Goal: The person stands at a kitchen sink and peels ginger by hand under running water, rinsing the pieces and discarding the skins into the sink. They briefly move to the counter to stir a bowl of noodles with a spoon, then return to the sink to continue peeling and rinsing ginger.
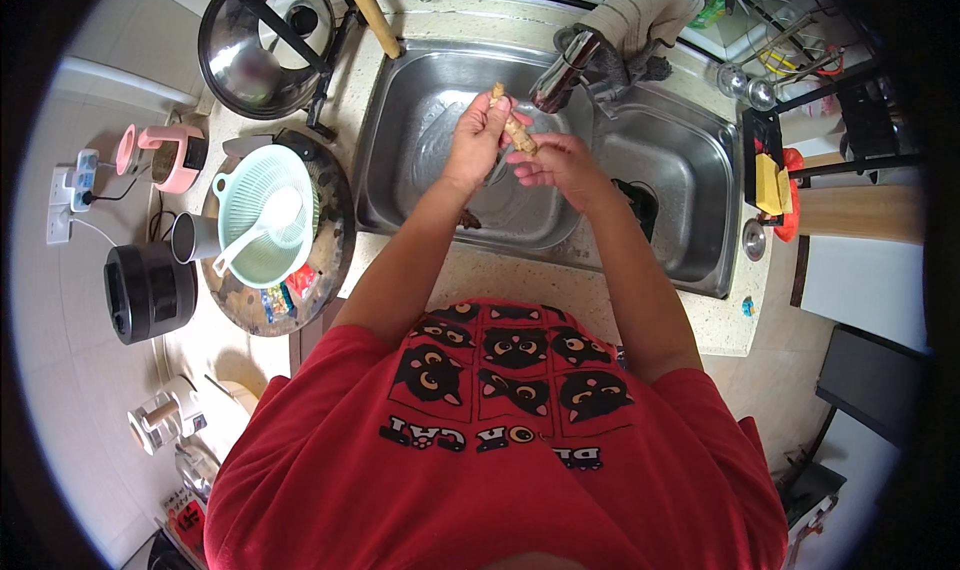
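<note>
My left hand [480,135] grips a knobby piece of ginger root [519,135] over the large left basin of a stainless steel sink [405,150]. The ginger slants from its upper tip, above my left thumb, down to its thick lower end. At that lower end, my right hand [559,166] has its fingertips against or just beside the root; whether it also grips is unclear. A chrome faucet head [566,71] is just to the upper right of both hands. Below my left wrist, a small brown scrap [469,220] lies in the basin.
On the left, a mint-green colander [262,146] holding a white ladle [279,210] rests on a round wooden board [330,270], near a cleaver [251,144]. A wooden rod [371,15] stands behind the sink. The smaller basin [690,195] and a rack with yellow sponges [769,184] are right.
</note>
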`<state>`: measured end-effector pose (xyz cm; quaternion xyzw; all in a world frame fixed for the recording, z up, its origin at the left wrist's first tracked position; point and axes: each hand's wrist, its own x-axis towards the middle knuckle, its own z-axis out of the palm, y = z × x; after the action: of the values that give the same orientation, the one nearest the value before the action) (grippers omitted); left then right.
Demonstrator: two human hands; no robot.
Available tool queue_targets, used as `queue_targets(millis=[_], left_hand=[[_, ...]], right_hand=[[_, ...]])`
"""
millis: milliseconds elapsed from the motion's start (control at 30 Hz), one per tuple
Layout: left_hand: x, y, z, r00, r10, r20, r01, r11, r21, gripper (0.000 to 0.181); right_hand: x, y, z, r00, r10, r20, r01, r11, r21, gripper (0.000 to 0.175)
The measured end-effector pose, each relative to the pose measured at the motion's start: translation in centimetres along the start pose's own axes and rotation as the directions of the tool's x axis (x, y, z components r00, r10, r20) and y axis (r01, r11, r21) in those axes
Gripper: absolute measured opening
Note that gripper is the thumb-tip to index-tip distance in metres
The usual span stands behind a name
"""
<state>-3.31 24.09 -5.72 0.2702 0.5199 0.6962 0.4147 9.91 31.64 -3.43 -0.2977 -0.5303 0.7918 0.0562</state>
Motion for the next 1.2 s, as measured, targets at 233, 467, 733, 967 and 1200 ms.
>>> queue_targets(millis=[233, 467, 733, 967, 1200], left_hand=[[-0.5, -0.2, -0.3, 0.988, -0.032, 0.15, 0.027, 0.999, 0.034, 0.03], [-0.8, -0.8, -0.6, 0.976, -0.123, 0.178, 0.1, 0.986, 0.137, 0.028], [-1.1, -2.0, -1.2, 0.973, -0.071, 0.221, 0.005, 0.958, 0.288, 0.026], [-1.6, -2.3, -1.1, 0.966, -0.118, 0.229, 0.034, 0.94, 0.339, 0.023], [-1.1, -0.6, -0.9, 0.945, -0.245, 0.219, 0.208, 0.962, 0.178, 0.024]], right_hand=[[1.2, -0.3, 0.1, 0.96, -0.098, -0.263, 0.058, 0.986, -0.156, 0.035], [1.1, 0.8, -1.6, 0.987, 0.049, -0.151, -0.053, 0.998, -0.024, 0.03], [2.4, -0.1, -1.5, 0.952, -0.141, -0.273, 0.086, 0.975, -0.203, 0.032], [4.0, 0.8, -2.9, 0.972, -0.174, -0.158, 0.118, 0.943, -0.312, 0.035], [3.3, -0.2, -2.8, 0.977, -0.144, -0.155, 0.116, 0.978, -0.174, 0.029]])
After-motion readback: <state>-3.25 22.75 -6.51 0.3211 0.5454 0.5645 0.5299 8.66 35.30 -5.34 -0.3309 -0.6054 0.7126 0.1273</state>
